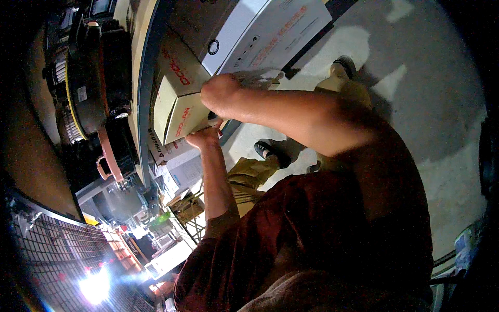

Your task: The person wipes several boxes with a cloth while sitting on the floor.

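A beige cardboard box (182,117) with red lettering sits tilted at the shelf's lower level. My right hand (219,91) is bent sharply at the wrist against the box's near side, its fingers mostly hidden. Below it in the picture, my left hand (203,137) lies at the box's lower corner, its fingers partly hidden. A small dark thing shows between the two hands, too unclear to name. Whether either hand grips the box cannot be told.
A large white carton (269,35) stands beside the box. Dark pans (87,97) and a pink-handled pan (110,156) lie on the shelf above its curved edge (143,97). More cartons are underneath. My shoes (269,150) are on the grey floor (432,101). A bright lamp (94,286) glares by a wire rack.
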`<state>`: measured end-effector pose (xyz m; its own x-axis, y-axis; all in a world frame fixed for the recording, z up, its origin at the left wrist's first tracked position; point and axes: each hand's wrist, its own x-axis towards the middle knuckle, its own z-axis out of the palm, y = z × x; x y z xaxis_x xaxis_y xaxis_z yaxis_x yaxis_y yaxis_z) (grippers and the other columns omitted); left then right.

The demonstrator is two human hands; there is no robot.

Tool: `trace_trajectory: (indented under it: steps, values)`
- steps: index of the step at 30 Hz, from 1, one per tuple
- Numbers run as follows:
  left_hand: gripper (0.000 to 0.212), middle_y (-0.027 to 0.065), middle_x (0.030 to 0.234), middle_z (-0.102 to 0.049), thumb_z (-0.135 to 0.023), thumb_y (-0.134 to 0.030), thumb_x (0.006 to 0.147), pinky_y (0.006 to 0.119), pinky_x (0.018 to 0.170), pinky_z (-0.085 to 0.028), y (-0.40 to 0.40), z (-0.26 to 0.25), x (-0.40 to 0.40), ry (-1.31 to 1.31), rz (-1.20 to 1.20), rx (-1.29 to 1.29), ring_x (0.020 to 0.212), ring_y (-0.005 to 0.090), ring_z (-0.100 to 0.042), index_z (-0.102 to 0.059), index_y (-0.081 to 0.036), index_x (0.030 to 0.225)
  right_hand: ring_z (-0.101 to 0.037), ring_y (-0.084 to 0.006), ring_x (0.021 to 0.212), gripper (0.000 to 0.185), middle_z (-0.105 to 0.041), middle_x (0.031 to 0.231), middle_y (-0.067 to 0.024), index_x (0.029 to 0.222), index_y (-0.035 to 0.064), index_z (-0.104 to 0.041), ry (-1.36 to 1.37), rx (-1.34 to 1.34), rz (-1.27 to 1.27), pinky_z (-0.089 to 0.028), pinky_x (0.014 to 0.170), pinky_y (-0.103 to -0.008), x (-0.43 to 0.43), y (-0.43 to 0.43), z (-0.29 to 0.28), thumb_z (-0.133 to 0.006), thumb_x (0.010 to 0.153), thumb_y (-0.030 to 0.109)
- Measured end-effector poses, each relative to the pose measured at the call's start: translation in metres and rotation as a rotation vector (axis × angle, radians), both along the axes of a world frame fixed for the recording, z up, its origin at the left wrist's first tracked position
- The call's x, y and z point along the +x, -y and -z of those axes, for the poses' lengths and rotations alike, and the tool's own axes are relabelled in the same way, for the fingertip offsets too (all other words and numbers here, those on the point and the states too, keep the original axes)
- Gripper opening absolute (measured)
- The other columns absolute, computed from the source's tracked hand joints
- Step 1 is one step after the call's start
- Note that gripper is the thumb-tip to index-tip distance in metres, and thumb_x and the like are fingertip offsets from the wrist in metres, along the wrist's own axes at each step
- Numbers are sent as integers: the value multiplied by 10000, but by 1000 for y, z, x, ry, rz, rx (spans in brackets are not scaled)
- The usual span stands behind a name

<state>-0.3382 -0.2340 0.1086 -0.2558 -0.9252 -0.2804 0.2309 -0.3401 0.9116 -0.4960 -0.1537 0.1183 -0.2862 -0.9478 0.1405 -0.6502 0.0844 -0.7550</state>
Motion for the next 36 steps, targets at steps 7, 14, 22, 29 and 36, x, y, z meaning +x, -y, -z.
trace_trajectory:
  steps: [7,14,22,29,36]
  values:
    - [630,159,1341,-320,-333,-446,800,711,869,-262,-7,3,0,-14,-21,-11,1233,390,-296,-326,-87,1318,-636,-268,762,159,-648,803,-118,792,29,-673,133,-34,70,-519,632,-385,6,6,10,-578,694,110]
    - [638,183,1332,-331,-332,-448,805,693,870,-299,-4,2,3,14,6,-2,1226,402,-311,-324,-80,1325,-638,-272,762,186,-650,820,-141,825,15,-671,126,-34,64,-518,649,-395,1,2,1,-553,712,105]
    - [625,162,1309,-365,-342,-454,802,656,853,-334,16,14,19,-64,8,5,1211,384,-332,-350,-86,1307,-636,-265,790,200,-652,850,-136,842,4,-667,441,35,120,-516,647,-405,13,5,1,-547,737,124]
    - [620,125,1320,-355,-345,-471,793,633,853,-337,4,11,15,-89,41,3,1204,352,-341,-361,-117,1301,-636,-261,755,180,-652,843,-130,803,30,-670,16,127,-67,-510,615,-399,-1,-7,-9,-546,729,137]
    - [646,107,1342,-336,-339,-523,796,594,858,-325,2,6,13,22,96,11,1225,315,-320,-342,-143,1319,-639,-278,762,190,-643,832,-159,851,13,-633,-88,116,18,-502,625,-412,-7,-16,-11,-529,739,127]
